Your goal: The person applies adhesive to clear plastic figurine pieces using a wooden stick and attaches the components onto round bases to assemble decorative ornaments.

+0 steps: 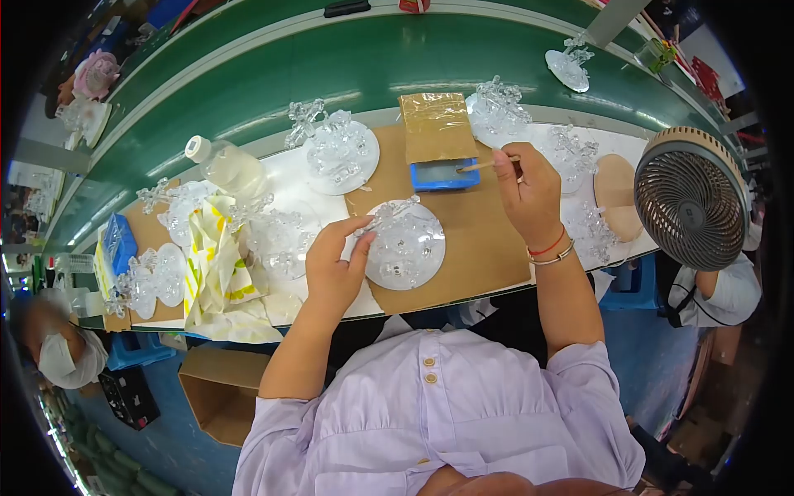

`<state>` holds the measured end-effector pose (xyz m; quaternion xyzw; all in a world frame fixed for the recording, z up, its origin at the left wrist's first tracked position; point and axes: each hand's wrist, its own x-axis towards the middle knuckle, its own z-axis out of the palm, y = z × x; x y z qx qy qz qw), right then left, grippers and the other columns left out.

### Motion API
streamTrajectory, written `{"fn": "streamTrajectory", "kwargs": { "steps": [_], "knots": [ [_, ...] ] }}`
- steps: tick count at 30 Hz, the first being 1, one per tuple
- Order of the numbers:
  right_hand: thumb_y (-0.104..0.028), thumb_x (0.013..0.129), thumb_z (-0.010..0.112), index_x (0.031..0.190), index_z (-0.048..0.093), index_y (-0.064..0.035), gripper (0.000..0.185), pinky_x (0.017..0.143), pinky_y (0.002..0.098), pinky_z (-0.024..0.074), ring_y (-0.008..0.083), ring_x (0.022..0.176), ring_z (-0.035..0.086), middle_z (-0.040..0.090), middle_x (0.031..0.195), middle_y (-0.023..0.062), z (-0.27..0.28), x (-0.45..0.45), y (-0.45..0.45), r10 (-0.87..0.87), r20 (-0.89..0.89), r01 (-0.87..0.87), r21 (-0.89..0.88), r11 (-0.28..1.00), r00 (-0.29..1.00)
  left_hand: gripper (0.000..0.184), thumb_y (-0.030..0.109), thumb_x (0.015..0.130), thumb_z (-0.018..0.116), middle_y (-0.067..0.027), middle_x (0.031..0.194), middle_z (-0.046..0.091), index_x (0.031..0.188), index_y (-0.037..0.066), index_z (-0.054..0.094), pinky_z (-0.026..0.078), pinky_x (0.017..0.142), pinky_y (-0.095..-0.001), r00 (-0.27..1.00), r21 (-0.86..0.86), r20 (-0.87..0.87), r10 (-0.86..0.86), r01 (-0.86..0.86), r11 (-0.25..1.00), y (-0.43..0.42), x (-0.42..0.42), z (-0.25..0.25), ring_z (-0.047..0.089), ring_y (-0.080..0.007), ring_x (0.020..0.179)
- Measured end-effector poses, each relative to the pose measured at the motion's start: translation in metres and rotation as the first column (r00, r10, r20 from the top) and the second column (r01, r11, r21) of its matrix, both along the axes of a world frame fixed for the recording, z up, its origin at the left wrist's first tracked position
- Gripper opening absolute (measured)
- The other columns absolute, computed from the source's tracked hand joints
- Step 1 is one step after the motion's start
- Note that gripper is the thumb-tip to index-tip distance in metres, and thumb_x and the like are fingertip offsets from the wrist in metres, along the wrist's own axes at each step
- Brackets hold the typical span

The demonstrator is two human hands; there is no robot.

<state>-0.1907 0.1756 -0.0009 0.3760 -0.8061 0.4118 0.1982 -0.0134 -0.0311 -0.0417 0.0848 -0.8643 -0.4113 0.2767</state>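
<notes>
My right hand (531, 188) pinches a thin wooden stick (480, 166), its tip reaching into a small blue tray (445, 183). Taped brown cardboard (438, 124) covers the back of this tray, and pale contents show at its front. My left hand (341, 252) has thumb and forefinger closed on the left side of a clear plastic ornament (404, 236). That ornament rests on a round white base (413, 277) on a cardboard sheet (488, 256). The exact spot the left fingertips grip is too small to make out.
Similar clear ornaments on round bases (341, 157) stand along the bench. At left are a clear bottle (227, 165) with white cap and a yellow-patterned cloth (219, 273). A fan (693, 198) stands right. Beyond runs a green conveyor belt (356, 62); other people sit at both ends.
</notes>
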Motion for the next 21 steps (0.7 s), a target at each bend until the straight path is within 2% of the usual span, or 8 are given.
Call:
{"fn": "streamTrajectory", "kwargs": {
  "steps": [2, 5, 7, 14, 21],
  "knots": [
    [-0.015, 0.093, 0.060, 0.088, 0.058, -0.0008, 0.015, 0.054, 0.0264, 0.0455, 0.0168, 0.058, 0.059, 0.060, 0.069, 0.0087, 0.000, -0.002, 0.001, -0.005, 0.025, 0.005, 0.017, 1.000, 1.000, 0.020, 0.002, 0.079, 0.071, -0.0101, 0.093, 0.068, 0.098, 0.004, 0.067, 0.050, 0.075, -0.0307, 1.000, 0.079, -0.009, 0.012, -0.011, 0.997, -0.002, -0.003, -0.002, 0.065, -0.0243, 0.085],
    [-0.013, 0.093, 0.059, 0.088, 0.057, -0.0006, 0.014, 0.056, 0.0249, 0.0464, 0.0139, 0.060, 0.060, 0.062, 0.070, 0.0079, 0.001, -0.005, 0.003, -0.039, 0.088, 0.041, -0.026, 0.999, 0.995, 0.018, 0.002, 0.079, 0.070, -0.0100, 0.093, 0.068, 0.097, 0.004, 0.067, 0.050, 0.077, -0.0298, 0.999, 0.186, 0.037, 0.026, -0.032, 0.982, -0.003, -0.008, -0.003, 0.065, -0.0223, 0.087],
    [-0.012, 0.093, 0.058, 0.088, 0.057, -0.0005, 0.013, 0.057, 0.0236, 0.0469, 0.0126, 0.061, 0.061, 0.063, 0.070, 0.0077, 0.003, -0.005, 0.004, -0.054, 0.136, 0.059, -0.032, 0.998, 0.989, 0.018, 0.002, 0.080, 0.070, -0.0097, 0.093, 0.068, 0.097, 0.004, 0.068, 0.049, 0.077, -0.0295, 0.999, 0.177, 0.018, 0.033, -0.035, 0.984, -0.001, -0.010, -0.003, 0.065, -0.0217, 0.087],
    [-0.012, 0.092, 0.060, 0.086, 0.057, -0.0008, 0.013, 0.056, 0.0212, 0.0461, 0.0099, 0.062, 0.062, 0.063, 0.066, 0.0068, -0.001, -0.008, 0.003, -0.065, 0.104, 0.064, 0.009, 0.998, 0.992, 0.016, 0.002, 0.080, 0.070, -0.0084, 0.092, 0.068, 0.096, 0.005, 0.069, 0.049, 0.081, -0.0301, 0.997, 0.228, -0.052, 0.056, -0.042, 0.973, 0.003, -0.007, -0.012, 0.064, -0.0218, 0.087],
    [-0.012, 0.093, 0.060, 0.086, 0.056, -0.0010, 0.014, 0.053, 0.0183, 0.0430, 0.0069, 0.058, 0.057, 0.064, 0.068, 0.0052, -0.002, -0.005, 0.009, -0.078, 0.179, 0.118, -0.222, 0.968, 0.981, 0.017, 0.003, 0.079, 0.071, -0.0094, 0.092, 0.068, 0.096, 0.005, 0.069, 0.049, 0.082, -0.0305, 0.992, 0.216, -0.110, 0.056, -0.031, 0.976, 0.013, -0.011, -0.020, 0.064, -0.0223, 0.089]
  ]
}}
